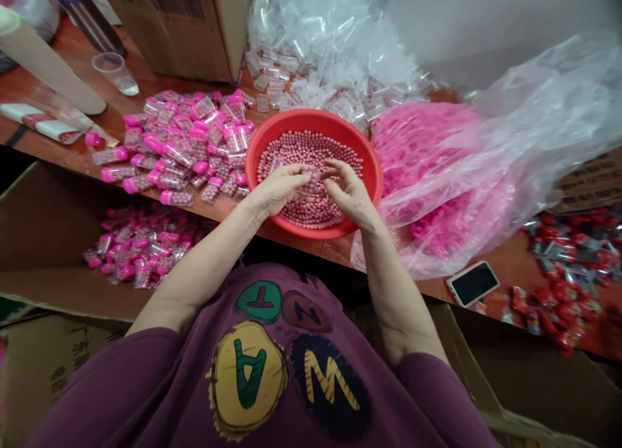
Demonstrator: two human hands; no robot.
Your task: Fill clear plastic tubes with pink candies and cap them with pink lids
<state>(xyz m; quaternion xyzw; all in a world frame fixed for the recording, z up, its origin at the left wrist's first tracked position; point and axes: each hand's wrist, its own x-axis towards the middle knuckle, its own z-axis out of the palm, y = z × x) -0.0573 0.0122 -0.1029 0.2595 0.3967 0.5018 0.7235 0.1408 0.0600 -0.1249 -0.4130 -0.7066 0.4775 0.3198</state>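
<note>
A red plastic bowl point(376, 176) at the table's front edge holds many small pink beads point(311, 213). Over it, my left hand point(283, 188) is closed on a small clear bottle point(311, 181) that shows pink beads. Another clear bottle point(276, 164) shows just behind the left fingers. My right hand point(348, 192) hovers at the bowl's right side, its fingers curved and apart, close to the bottle's end. I see nothing plainly between the right fingers. Left of the bowl lies a pile of bead-filled bottles with pink caps point(182, 144).
Clear empty bottles point(330, 53) heap behind the bowl, near a cardboard box point(179, 27). Right lies a plastic bag point(437, 176) of pink pieces. A phone point(473, 283) rests at the edge, by red packets point(564, 305). Below left, an open carton point(43, 241) holds capped bottles.
</note>
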